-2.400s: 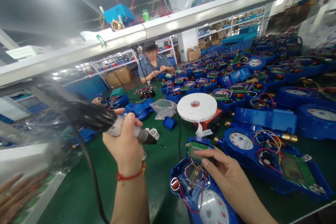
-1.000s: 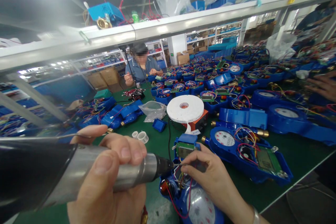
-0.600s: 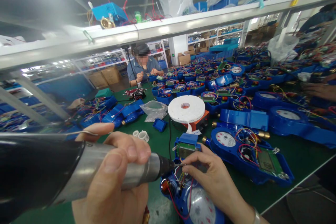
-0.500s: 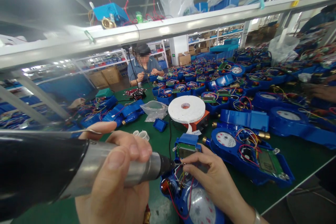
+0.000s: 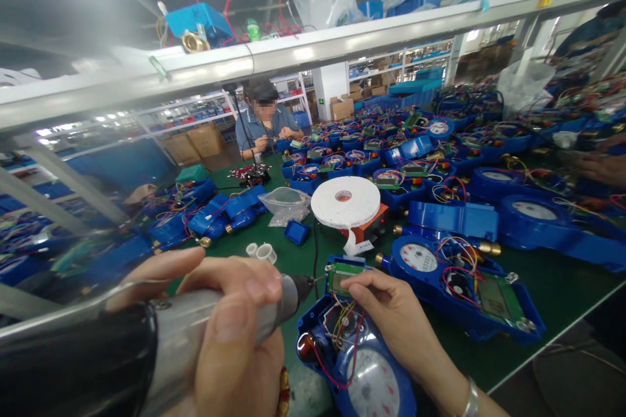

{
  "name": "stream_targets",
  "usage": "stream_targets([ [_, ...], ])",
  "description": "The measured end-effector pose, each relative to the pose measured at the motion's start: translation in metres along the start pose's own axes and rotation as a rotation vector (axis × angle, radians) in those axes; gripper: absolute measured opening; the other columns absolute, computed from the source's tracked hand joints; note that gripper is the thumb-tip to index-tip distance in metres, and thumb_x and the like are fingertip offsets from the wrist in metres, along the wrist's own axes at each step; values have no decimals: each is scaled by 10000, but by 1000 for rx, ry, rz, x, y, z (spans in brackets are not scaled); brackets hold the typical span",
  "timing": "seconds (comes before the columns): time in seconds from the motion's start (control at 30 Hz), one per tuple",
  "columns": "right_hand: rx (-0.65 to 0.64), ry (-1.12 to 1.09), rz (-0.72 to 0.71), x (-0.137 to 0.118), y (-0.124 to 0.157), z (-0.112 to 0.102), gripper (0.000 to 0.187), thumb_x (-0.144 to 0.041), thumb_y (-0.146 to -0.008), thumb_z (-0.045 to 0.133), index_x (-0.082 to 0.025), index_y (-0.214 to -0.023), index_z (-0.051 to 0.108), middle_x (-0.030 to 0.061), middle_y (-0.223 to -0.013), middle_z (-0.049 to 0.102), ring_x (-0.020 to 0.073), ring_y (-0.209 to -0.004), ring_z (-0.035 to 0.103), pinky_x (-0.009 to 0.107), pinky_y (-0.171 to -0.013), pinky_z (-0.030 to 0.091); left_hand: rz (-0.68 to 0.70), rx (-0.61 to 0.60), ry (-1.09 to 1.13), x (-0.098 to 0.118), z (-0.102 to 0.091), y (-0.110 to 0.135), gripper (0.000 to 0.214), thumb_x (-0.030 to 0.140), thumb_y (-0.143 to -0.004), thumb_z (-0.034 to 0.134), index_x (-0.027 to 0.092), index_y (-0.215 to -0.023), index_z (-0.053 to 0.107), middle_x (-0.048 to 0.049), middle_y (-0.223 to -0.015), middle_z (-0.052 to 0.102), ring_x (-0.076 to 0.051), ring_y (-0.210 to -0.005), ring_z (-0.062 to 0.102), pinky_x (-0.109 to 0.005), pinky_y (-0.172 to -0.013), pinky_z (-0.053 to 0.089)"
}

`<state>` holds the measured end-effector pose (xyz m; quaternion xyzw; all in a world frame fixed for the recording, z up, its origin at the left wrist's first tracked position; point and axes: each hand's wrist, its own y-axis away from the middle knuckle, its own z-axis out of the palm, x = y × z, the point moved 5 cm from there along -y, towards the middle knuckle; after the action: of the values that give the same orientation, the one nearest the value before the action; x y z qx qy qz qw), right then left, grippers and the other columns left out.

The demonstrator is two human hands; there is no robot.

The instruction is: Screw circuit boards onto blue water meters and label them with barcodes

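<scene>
My left hand (image 5: 239, 326) is wrapped round an electric screwdriver (image 5: 186, 332) with a black rear body and a silver front. Its thin bit points right, its tip close to the left edge of a green LCD circuit board (image 5: 338, 279). Thumb and forefinger of my right hand (image 5: 396, 313) are closed together at that board's lower right, covering part of it. The board sits in the far end of an open blue water meter (image 5: 374, 381), whose round dial faces up nearest me. Coloured wires (image 5: 345, 313) run between board and meter body.
A roll of white tape (image 5: 345, 201) lies on an orange-and-black holder. Another open meter (image 5: 420, 257) stands to the right. Beyond are white rings (image 5: 265, 253), a small blue cap (image 5: 296, 232), a plastic bag (image 5: 286, 205) and many meters. A co-worker (image 5: 267, 120) sits across the table.
The screwdriver tip has shifted up and left, from the wires to the board's left edge. My right fingers have moved up from near the bit onto the board.
</scene>
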<state>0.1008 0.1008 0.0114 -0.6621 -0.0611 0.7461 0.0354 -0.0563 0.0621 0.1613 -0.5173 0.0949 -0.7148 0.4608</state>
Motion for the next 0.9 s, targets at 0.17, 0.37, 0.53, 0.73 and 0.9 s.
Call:
stream_targets([
  [0.17, -5, 5, -12, 2, -2, 0, 197, -394, -844, 686, -217, -826, 772, 41, -846, 734, 210, -838, 658, 331, -812, 495, 61, -25, 23, -7, 1, 4, 311, 144, -698, 674, 246, -978, 583, 84, -574, 572, -146, -493, 459, -324, -563, 437],
  [0.37, -4, 18, -29, 2, -2, 0, 168, -368, -853, 682, -230, -838, 775, 31, -842, 722, 201, -827, 642, 325, -815, 485, 83, -40, 10, -11, 2, 7, 295, 133, -725, 636, 235, -997, 585, 69, -606, 568, -147, -506, 481, -322, -561, 434],
  [0.53, -9, 12, -33, 1, -2, 2, 149, -340, -859, 679, -228, -835, 775, 32, -865, 722, 197, -825, 643, 311, -793, 481, 94, -35, -11, -11, 3, 7, 303, 101, -723, 593, 233, -994, 574, 71, -603, 563, -151, -504, 473, -332, -572, 440],
  [0.73, 42, -19, -33, 2, -5, 1, 100, -303, -799, 724, -238, -790, 799, 31, -795, 739, 205, -791, 646, 321, -770, 491, 99, -47, -11, -17, 5, 8, 231, 84, -711, 619, 221, -885, 551, 69, -609, 554, -133, -514, 494, -319, -567, 440],
  [0.9, 71, -48, -31, 4, -3, -1, 92, -306, -782, 729, -248, -775, 800, 25, -781, 749, 191, -755, 661, 302, -728, 503, 99, -112, 19, -21, 8, 9, 275, 58, -746, 595, 203, -975, 548, 71, -597, 549, -126, -501, 480, -317, -540, 423],
])
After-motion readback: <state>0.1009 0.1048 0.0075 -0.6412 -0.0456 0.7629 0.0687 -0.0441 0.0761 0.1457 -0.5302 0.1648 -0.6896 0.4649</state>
